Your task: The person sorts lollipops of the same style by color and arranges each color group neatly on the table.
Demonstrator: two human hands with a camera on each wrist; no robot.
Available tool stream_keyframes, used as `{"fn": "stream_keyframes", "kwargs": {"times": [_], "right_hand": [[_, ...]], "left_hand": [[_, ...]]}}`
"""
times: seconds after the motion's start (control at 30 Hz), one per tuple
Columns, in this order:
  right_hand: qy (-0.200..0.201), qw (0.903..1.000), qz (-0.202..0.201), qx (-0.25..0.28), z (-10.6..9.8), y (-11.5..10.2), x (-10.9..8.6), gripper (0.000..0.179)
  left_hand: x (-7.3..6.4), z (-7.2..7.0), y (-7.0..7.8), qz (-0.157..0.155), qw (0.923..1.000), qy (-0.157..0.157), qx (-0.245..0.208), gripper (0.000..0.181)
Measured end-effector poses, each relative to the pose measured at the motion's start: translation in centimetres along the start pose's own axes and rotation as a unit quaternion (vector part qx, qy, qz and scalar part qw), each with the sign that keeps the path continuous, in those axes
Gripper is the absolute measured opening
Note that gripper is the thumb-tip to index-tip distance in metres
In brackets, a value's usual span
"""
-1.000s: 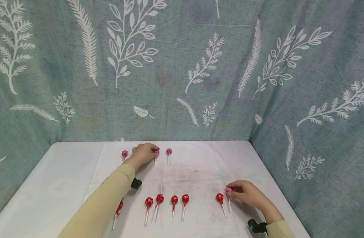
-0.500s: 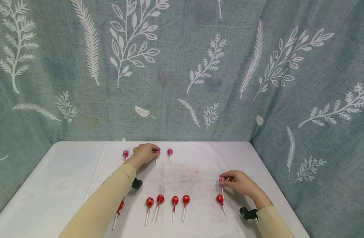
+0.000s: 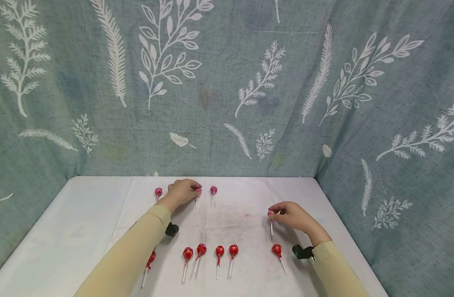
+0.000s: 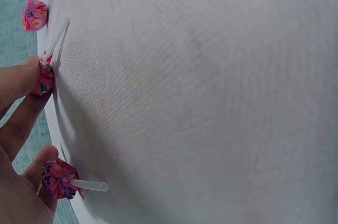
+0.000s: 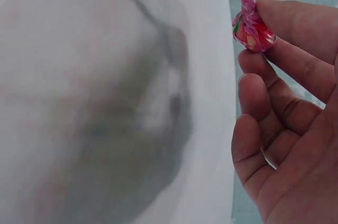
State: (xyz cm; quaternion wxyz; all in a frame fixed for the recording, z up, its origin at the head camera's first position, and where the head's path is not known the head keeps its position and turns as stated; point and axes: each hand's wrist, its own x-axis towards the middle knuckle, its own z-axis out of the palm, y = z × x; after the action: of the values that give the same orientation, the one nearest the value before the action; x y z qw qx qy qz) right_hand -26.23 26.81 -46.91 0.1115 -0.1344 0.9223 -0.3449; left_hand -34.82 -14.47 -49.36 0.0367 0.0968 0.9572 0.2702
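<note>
At the far edge of the table, my left hand [image 3: 182, 194] pinches the wrapped head of a pink lollipop [image 4: 46, 75] between thumb and finger; its stick points toward me. A second pink lollipop [image 3: 213, 189] lies just right of it, and a third pink lollipop [image 3: 158, 192] lies left of the hand, near the lower fingers in the left wrist view. My right hand [image 3: 294, 216] holds another pink lollipop [image 5: 253, 31] by its head, thumb against fingertips, stick hanging down. Its shadow falls on the cloth, apart from the fingers, which are loosely bent.
Several red lollipops lie in a near row, among them a red lollipop [image 3: 276, 249] below my right hand and a red lollipop [image 3: 150, 260] partly behind my left sleeve. White cloth covers the table [image 3: 241, 222]. A patterned grey-green curtain [image 3: 219, 90] stands behind and at the sides.
My right hand has moved away from me and to the left, carrying its pink lollipop from beside the rightmost red one to beyond it. The left hand has stayed in place.
</note>
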Motion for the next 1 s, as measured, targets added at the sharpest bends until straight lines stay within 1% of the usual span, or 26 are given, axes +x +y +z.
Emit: {"fn": "stream_keyframes", "kwargs": {"times": [0.27,0.4,0.6,0.8,1.0], "right_hand": [[-0.007,0.9998,0.007,-0.015,0.7,-1.8,3.3,0.034],[-0.013,0.9998,-0.007,-0.013,1.0,-2.3,4.8,0.035],[-0.021,0.9995,-0.022,-0.012,1.4,-2.6,6.6,0.036],[-0.017,0.9995,-0.017,-0.019,1.8,-2.7,8.2,0.034],[-0.02,0.9994,-0.01,-0.026,2.7,-2.7,9.5,0.033]], "left_hand": [[-0.2,-0.1,0.0,0.002,1.0,0.005,0.0,0.029],[-0.3,-0.1,0.0,0.0,1.0,0.005,-0.005,0.029],[-0.1,0.1,0.0,-0.006,1.0,0.001,-0.004,0.029],[-0.2,0.0,0.1,-0.012,0.9999,0.004,-0.002,0.029],[-0.3,0.1,0.1,-0.01,0.9999,0.006,-0.002,0.027]]}}
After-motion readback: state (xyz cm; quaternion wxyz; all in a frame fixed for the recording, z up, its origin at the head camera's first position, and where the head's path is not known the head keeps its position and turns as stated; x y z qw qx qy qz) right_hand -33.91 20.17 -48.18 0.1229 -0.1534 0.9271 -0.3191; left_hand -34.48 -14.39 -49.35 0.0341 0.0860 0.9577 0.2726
